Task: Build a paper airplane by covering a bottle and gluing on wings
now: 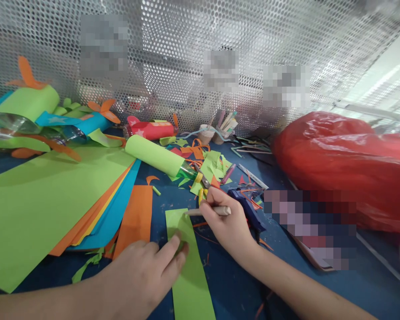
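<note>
My right hand [229, 222] grips a pale marker [222, 210], its tip at the upper end of a light green paper strip [195, 284]. With fingers stretched out, my left hand [150, 271] presses the strip flat against the table; some of its fingertips are curled and partly hidden. Just beyond the strip lies a green bottle wrapped in light green paper [156, 155], its yellow cap [199, 178] pointing toward my right hand. Scissors with yellow handles [202, 194] are partly hidden behind the right hand.
Large coloured paper sheets [53, 191] and an orange strip [133, 218] lie at left. Paper-covered bottles [83, 122] stand behind them. Paper scraps [215, 166], a dark blue tool [248, 209] and cups of sticks [206, 133] lie beyond. A red plastic bag [346, 164] fills the right.
</note>
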A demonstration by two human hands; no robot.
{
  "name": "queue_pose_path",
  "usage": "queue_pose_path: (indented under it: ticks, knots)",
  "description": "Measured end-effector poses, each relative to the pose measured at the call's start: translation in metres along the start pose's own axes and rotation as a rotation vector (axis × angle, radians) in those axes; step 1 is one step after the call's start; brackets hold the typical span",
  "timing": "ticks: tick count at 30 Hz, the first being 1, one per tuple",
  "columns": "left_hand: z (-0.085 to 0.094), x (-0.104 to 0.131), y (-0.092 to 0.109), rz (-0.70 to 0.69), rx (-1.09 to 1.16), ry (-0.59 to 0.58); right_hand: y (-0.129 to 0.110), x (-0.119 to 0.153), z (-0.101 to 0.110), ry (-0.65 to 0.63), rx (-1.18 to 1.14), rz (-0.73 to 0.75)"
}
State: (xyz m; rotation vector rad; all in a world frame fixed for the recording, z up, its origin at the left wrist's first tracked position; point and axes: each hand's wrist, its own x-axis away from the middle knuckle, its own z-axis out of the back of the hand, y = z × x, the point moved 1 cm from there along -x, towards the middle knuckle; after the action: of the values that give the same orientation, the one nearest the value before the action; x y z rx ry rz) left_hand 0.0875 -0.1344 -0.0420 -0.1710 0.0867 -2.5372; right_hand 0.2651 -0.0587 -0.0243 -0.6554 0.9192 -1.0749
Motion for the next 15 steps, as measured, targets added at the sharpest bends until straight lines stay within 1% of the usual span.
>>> queue_pose_path:
  ticks: [9, 15]
  knots:
    - [-0.001, 0.0002, 0.0004, 0.002, -0.003, 0.021, -0.0044, -0.0017, 0.0033, -0.015, 0.019, -0.015]
    - [-0.0012, 0.0007, -0.0005, 0.038, 0.061, 0.055, -0.0067, -0.0013, 0.005, -0.022, 0.018, -0.012]
